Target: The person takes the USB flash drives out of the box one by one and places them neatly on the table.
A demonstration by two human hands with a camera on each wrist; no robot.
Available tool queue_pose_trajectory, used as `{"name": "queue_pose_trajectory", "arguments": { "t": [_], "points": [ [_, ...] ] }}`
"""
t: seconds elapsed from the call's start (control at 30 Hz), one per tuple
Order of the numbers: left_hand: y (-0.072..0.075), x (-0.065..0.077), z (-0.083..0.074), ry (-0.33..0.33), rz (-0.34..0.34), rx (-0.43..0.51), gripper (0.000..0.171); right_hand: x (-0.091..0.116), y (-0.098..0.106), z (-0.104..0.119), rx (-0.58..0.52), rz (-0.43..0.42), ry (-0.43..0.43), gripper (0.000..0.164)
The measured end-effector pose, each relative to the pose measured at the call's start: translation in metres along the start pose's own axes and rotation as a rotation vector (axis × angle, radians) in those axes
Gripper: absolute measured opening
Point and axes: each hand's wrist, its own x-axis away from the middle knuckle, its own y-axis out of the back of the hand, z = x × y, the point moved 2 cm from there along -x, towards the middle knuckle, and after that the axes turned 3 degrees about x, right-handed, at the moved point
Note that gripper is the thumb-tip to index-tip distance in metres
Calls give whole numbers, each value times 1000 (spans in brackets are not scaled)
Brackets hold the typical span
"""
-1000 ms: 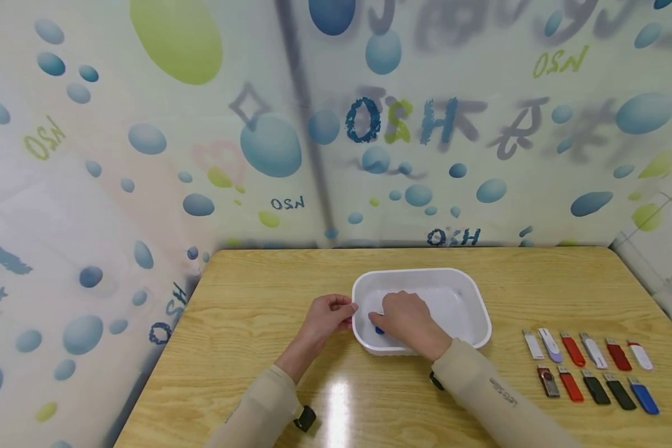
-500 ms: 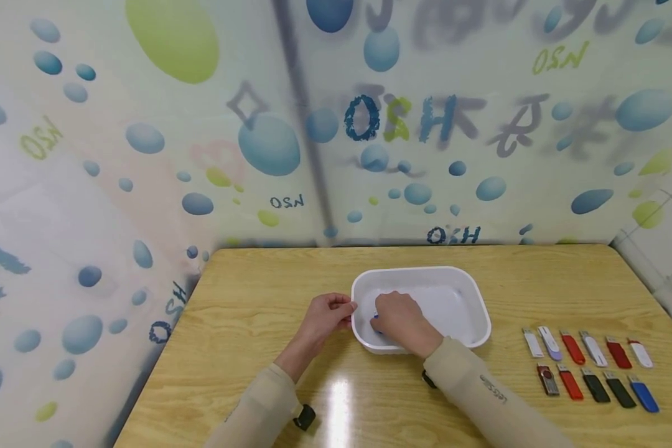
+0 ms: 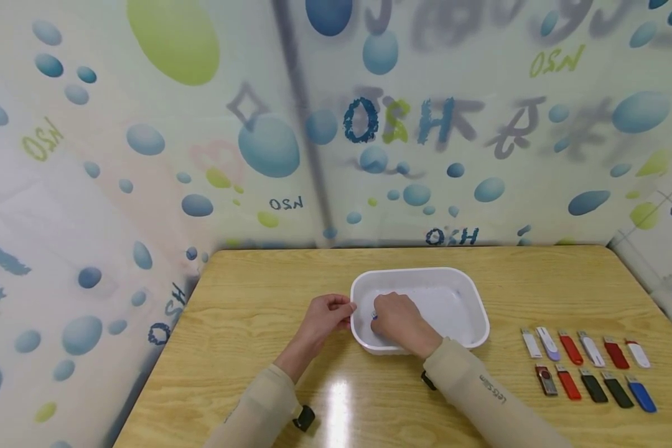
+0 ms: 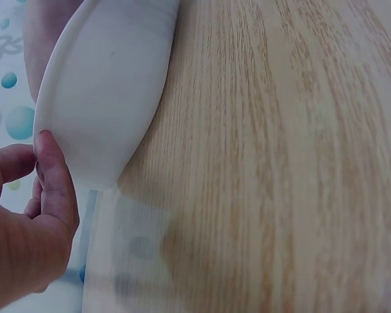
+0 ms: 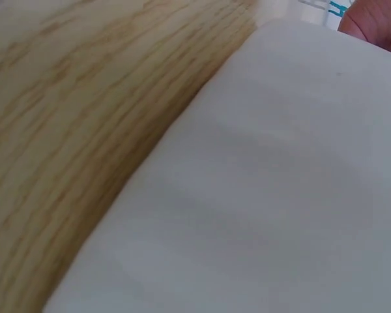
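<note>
My left hand (image 3: pixel 326 316) is at the left end of a white plastic tub (image 3: pixel 450 305). In the left wrist view its thumb and fingers pinch the rim. The right hand (image 3: pixel 400 318) reaches down inside the tub near that same end, fingers curled. A small blue and pale piece, which looks like a USB flash drive (image 3: pixel 374 315), shows at its fingers; most of it is hidden by the hand. In the right wrist view the tub's outer wall (image 5: pixel 247 189) fills most of the frame, with only part of the hand (image 5: pixel 378 23) above the rim.
Two rows of USB flash drives lie on the wooden table (image 3: pixel 246 286) to the right of the tub, among them a red one (image 3: pixel 570 347), a black one (image 3: pixel 593 386) and a blue one (image 3: pixel 641 394). A patterned curtain (image 3: pixel 336 124) hangs behind the table.
The right hand has shifted slightly left inside the tub, and the blue piece at its fingers has turned or moved up a little. The left hand stays at the rim.
</note>
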Motion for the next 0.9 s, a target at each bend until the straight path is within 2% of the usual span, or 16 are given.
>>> {"name": "queue_pose_trajectory", "arguments": {
  "t": [0.23, 0.43, 0.6, 0.9],
  "points": [
    [-1, -2, 4, -10, -15, 23, 31, 0, 2, -6, -11, -11, -15, 21],
    [-3, -2, 4, -10, -14, 20, 30, 7, 15, -13, -93, 8, -62, 24],
    [-3, -3, 5, -15, -8, 25, 31, 16, 28, -23, -138, -8, -91, 32],
    [-1, -2, 3, -12, -16, 32, 32, 32, 49, -41, -182, -35, -134, 17]
  ]
}}
